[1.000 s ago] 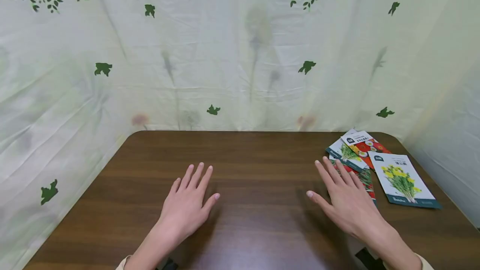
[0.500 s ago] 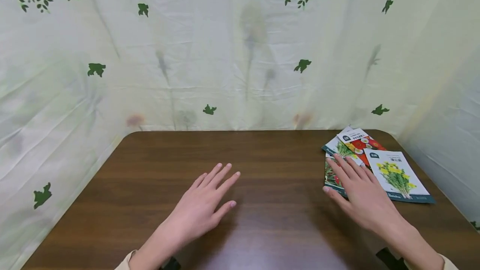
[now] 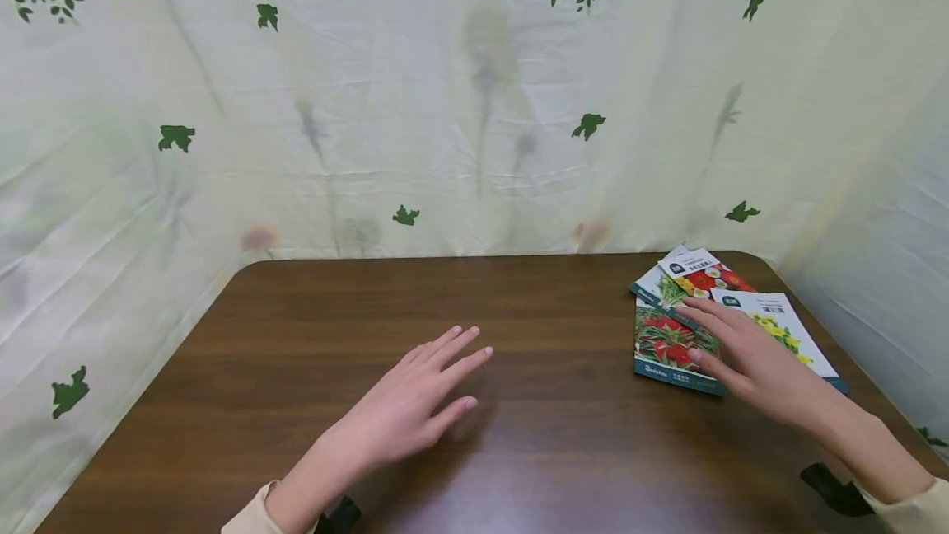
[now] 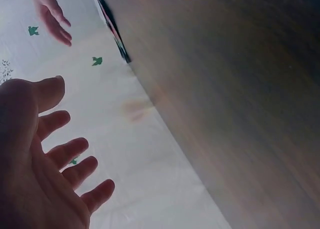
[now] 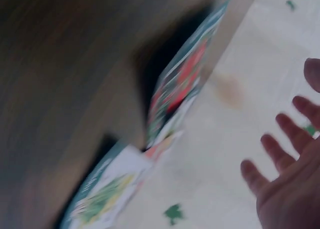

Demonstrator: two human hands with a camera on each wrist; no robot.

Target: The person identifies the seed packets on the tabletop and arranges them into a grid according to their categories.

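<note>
At the table's right side lies an overlapping group of seed packets. In front is one with red produce among green leaves [image 3: 667, 348]; right of it is one with yellow flowers [image 3: 804, 324], partly hidden by my right hand. Behind them are a red-flower packet [image 3: 712, 277] and one with a green leafy plant [image 3: 651, 280]. My right hand [image 3: 771, 369] is over the packets, fingers extended leftward; in the right wrist view its fingers are apart from the red packet [image 5: 185, 79]. My left hand [image 3: 404, 410] hovers over the table's middle, fingers relaxed, holding nothing.
The brown wooden table [image 3: 334, 303] has rounded far corners. Behind it and along the sides hangs a pale curtain [image 3: 445, 147] with leaf and bird prints. Dark straps [image 3: 834, 489] show near the cream sleeves [image 3: 915, 509].
My right hand has moved right over the packets and turned sideways, uncovering more of the red packet. My left hand has shifted right. The head view has swung slightly right.
</note>
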